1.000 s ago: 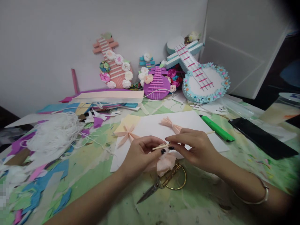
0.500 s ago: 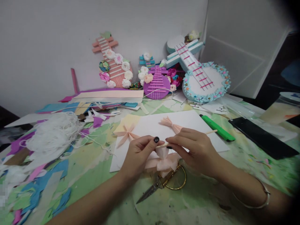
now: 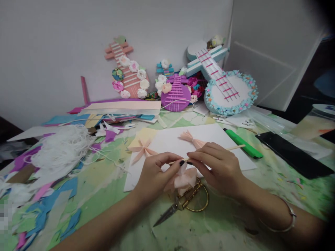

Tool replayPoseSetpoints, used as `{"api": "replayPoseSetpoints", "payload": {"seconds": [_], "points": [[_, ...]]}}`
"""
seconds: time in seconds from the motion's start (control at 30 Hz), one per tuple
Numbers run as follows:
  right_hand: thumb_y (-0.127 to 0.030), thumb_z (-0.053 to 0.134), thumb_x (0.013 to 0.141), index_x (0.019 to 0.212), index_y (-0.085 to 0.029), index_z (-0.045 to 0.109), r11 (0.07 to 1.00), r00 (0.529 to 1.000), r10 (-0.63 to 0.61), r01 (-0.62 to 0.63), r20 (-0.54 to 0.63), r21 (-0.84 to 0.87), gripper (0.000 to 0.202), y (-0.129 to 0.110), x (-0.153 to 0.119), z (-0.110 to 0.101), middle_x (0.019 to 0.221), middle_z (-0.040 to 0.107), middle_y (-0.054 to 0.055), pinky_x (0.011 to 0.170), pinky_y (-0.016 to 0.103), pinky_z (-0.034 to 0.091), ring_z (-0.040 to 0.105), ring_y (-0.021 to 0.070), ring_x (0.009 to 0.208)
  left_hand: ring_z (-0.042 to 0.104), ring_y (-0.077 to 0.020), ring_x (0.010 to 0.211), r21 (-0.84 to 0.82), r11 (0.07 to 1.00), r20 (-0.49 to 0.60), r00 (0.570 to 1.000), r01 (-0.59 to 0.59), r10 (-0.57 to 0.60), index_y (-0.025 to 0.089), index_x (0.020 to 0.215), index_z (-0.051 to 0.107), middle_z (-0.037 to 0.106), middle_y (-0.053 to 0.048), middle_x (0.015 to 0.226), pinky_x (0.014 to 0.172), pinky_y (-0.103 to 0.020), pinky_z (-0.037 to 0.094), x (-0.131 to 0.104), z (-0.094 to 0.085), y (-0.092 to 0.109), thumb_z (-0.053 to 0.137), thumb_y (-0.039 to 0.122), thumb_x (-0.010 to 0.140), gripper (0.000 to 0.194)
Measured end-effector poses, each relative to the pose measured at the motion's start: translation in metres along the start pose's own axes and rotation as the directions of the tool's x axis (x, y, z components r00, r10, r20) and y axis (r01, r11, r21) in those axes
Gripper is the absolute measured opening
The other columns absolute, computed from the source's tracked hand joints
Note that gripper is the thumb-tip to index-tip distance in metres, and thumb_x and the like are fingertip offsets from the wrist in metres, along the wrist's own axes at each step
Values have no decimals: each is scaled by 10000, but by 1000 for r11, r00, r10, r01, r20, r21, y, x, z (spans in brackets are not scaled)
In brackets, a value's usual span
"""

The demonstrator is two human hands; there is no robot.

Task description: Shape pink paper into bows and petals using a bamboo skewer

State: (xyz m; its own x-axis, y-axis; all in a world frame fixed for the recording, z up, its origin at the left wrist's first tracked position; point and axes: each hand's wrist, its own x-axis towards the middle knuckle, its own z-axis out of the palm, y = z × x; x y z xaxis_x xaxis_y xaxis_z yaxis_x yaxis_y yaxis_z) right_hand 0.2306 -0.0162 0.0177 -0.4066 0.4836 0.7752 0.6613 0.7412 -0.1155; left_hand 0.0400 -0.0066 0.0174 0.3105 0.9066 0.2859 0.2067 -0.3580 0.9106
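Both hands meet over the front edge of a white sheet. My right hand pinches a thin wooden stick, whose far end sticks out to the right past the knuckles. My left hand has thumb and forefinger closed on the stick's other end and the top of a pale peach paper flower. The flower hangs below the fingertips, its petals partly behind the left thumb. Under it lie gold-handled scissors, blades toward the lower left. Two folded peach paper pieces rest on the sheet.
A green marker and a black phone-like slab lie to the right. White string is heaped left, above coloured paper scraps. Decorated model lutes lean along the wall.
My left thumb has shifted right and down onto the paper at the stick. The flower has turned and risen slightly, its petals bunching. The right hand stays nearly still.
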Motion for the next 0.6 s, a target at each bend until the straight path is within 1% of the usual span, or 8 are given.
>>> {"api": "replayPoseSetpoints", "payload": {"seconds": [0.13,0.27,0.33,0.4,0.5,0.57,0.6], "points": [[-127,587,793,917,-143,641,1000,1000,18,-18,20,21,136,0,1,-1,754,651,57,681,308,422,543,150,717,650,-107,696,82,992,7,995,-96,96,174,819,699,721,-1,764,655,-201,509,-1,0,-1,613,174,780,94],[-166,576,806,901,-156,645,998,995,59,-57,77,-30,118,-3,2,-4,764,633,53,675,330,353,540,158,726,653,-105,679,133,975,-18,983,-177,181,165,822,692,723,1,755,642,-193,511,-3,2,-1,617,134,771,96],[-172,559,821,876,-162,645,996,992,75,-69,97,-62,102,-4,2,-5,742,626,43,686,342,321,542,153,710,651,-104,666,186,955,-17,971,-232,239,160,824,686,722,0,749,626,-190,508,-3,2,-2,614,123,771,96],[-173,538,837,854,-166,642,994,989,84,-74,118,-85,106,-5,1,-5,708,619,33,696,351,298,546,148,698,645,-101,648,261,915,0,948,-307,318,155,826,677,717,-4,742,606,-190,500,-3,2,-3,606,121,779,91],[-176,513,853,844,-166,639,991,985,92,-76,148,-111,127,-4,-1,-4,670,610,24,698,353,277,547,144,687,637,-105,654,358,820,68,888,-447,455,143,855,656,709,-24,754,609,-206,493,-1,0,-4,559,132,821,103],[-173,503,859,829,-163,638,990,986,91,-73,143,-124,139,-4,-2,-4,652,604,20,695,352,268,541,138,669,634,-111,672,387,769,110,853,-509,510,134,883,644,703,-38,764,619,-217,491,-1,-1,-4,528,133,844,122],[-170,497,861,821,-161,637,989,986,88,-71,139,-128,146,-4,-2,-4,648,602,18,692,351,265,537,134,660,634,-115,679,393,757,121,845,-523,521,132,891,640,700,-43,765,621,-219,491,-1,-2,-4,518,133,849,129]]}}
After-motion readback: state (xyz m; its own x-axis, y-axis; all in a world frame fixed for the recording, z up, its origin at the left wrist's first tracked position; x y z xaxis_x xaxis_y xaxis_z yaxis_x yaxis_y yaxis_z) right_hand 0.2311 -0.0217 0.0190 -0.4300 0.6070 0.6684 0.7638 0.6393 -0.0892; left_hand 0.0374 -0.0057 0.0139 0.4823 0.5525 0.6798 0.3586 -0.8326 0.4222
